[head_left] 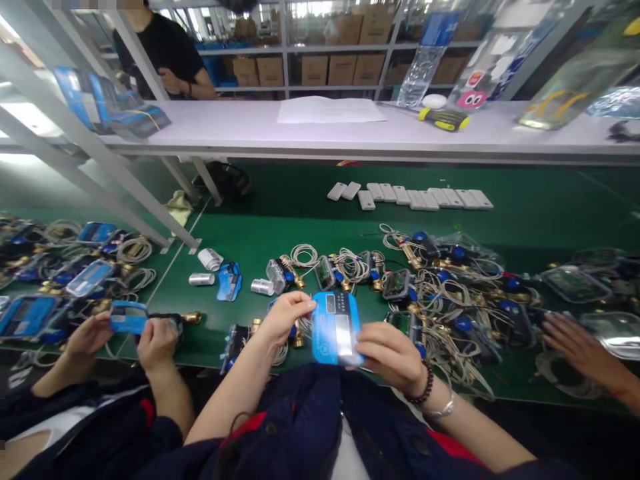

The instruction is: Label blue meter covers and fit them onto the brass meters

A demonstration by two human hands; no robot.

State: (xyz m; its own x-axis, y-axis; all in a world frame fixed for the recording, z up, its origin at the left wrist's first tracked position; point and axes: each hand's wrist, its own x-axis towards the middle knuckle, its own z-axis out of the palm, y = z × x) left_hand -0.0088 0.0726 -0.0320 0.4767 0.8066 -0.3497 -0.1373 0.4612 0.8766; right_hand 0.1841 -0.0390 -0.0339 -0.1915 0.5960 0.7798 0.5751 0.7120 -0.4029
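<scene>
A blue rectangular faceplate (337, 328) with a small display window is held between both my hands above the green work surface (280, 233). My left hand (286, 315) pinches its upper left edge with fingers closed. My right hand (393, 355), with a bead bracelet and a metal band at the wrist, grips its right side. Just beyond lie meter units with brass fittings and coiled white cables (345, 267), and a black unit (235, 337) sits under my left forearm.
A person at my left holds a blue part (128, 317) in two hands. Another person's hand (580, 347) reaches in at the right. A row of white covers (415, 197) lies farther back. A screwdriver (445, 119) rests on the white shelf. A person in black stands behind.
</scene>
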